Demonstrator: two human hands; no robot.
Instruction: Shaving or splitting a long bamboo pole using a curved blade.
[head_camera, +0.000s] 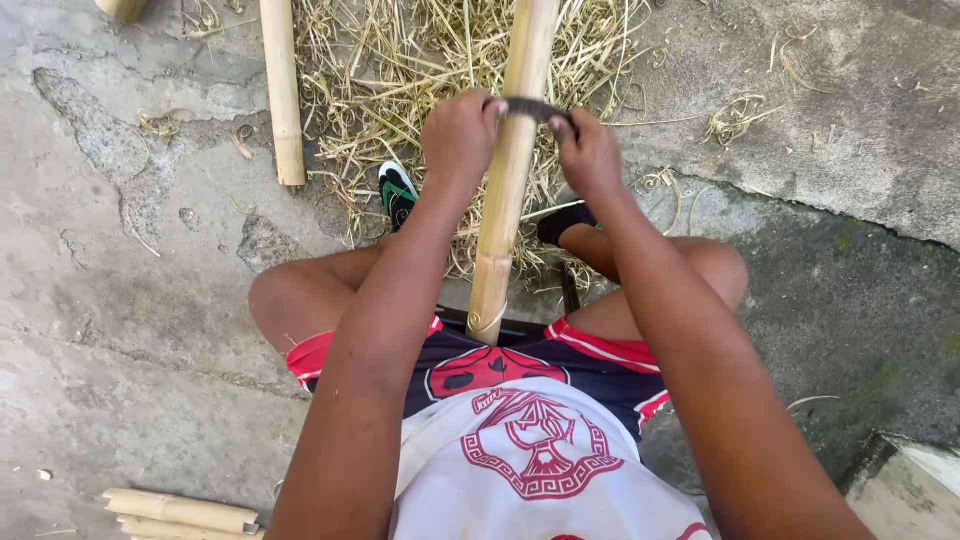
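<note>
Both hands closed tight on a dark curved blade (530, 108) laid across a bamboo pole (508, 190): left hand (458, 135) grips its left end, right hand (588, 152) its right end. Pole runs near-to-far btwn the person's knees, centre of scene, near end by the shorts. Straw shavings (400, 70) lie under it on the concrete ground (130, 300); 2nd bamboo pole (283, 90) far left, cut bamboo pieces (180, 512) near left.

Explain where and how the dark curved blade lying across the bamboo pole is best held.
Grip the blade at its two ends, one hand from each side of the pole. It lies crosswise with its middle on the bamboo, so only the ends are free. The left hand and right hand hold it this way.
</note>
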